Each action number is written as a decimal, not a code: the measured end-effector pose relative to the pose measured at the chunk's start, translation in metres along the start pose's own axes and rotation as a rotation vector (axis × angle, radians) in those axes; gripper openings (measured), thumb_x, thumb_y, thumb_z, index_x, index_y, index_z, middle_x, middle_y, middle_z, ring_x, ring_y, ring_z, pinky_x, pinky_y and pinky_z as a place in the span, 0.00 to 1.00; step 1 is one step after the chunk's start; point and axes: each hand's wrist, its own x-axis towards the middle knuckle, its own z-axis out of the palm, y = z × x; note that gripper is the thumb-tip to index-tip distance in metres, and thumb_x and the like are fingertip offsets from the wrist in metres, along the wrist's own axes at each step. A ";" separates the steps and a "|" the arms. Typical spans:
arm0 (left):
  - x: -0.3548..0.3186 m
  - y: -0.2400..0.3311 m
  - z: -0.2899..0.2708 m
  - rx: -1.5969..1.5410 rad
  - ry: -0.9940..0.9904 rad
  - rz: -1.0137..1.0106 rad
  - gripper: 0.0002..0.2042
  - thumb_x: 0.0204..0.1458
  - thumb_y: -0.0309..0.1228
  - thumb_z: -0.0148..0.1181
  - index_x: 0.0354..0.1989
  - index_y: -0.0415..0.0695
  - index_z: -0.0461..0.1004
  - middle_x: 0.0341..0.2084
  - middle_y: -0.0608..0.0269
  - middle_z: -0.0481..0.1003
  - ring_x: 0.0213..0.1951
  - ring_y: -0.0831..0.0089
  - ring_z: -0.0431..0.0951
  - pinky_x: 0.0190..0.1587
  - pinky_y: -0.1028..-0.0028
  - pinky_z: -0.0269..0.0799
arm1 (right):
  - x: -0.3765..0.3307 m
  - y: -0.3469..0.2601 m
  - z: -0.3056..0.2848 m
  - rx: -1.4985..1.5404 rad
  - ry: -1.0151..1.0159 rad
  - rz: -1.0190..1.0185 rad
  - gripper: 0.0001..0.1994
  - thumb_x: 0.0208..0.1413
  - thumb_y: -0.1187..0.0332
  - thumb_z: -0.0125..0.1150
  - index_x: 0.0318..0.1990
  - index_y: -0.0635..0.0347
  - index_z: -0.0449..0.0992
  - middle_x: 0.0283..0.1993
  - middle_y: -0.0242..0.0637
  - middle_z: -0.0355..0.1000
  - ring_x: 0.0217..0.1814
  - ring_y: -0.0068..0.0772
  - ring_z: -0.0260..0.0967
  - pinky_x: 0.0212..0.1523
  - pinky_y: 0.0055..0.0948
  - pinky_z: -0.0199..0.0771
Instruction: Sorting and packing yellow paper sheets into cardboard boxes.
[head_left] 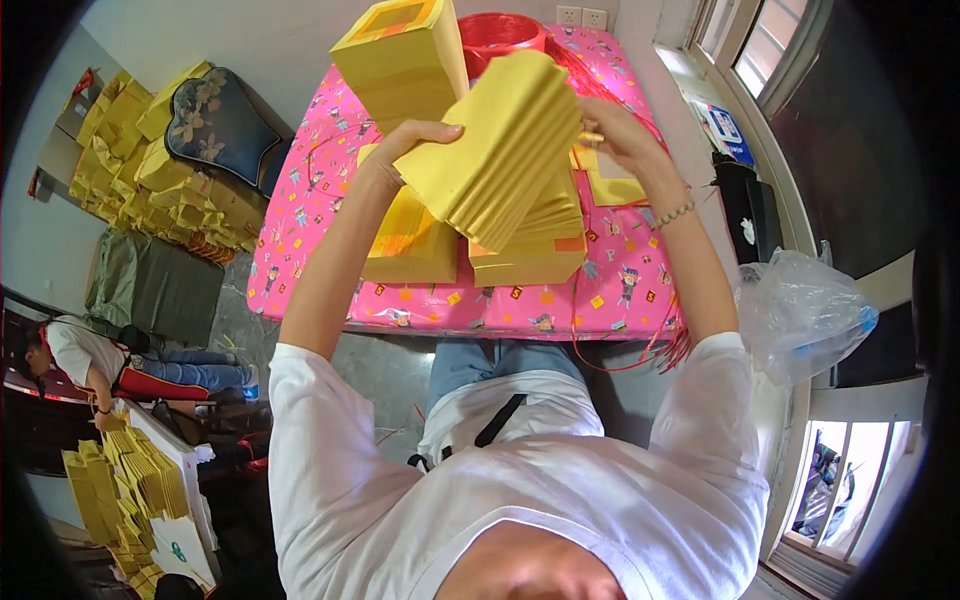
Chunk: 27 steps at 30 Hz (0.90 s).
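Observation:
A fanned stack of yellow paper is raised and tilted above the table. My left hand is closed on its left side, thumb on top and fingers hidden beneath. At the right edge, the curled fingers of my right hand meet the stack, partly hidden behind it. Below lie two yellow paper bundles, the left bundle and the right bundle, with orange patches. A taller yellow block stands behind my left hand. Flat yellow sheets rest under my right wrist.
The pink patterned table cover bears a red coil of strapping at the back; red strands hang off the right edge. A clear plastic bag is at the right. Yellow bundles pile up by a dark chair back. At lower left, another person handles yellow paper.

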 end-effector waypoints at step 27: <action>0.034 0.031 0.036 0.565 -0.120 -0.315 0.29 0.39 0.37 0.70 0.49 0.35 0.69 0.42 0.57 0.74 0.41 0.79 0.75 0.43 0.79 0.72 | 0.034 -0.120 0.044 -1.087 -0.803 0.132 0.40 0.39 0.51 0.71 0.52 0.75 0.66 0.45 0.45 0.72 0.44 0.30 0.71 0.44 0.27 0.72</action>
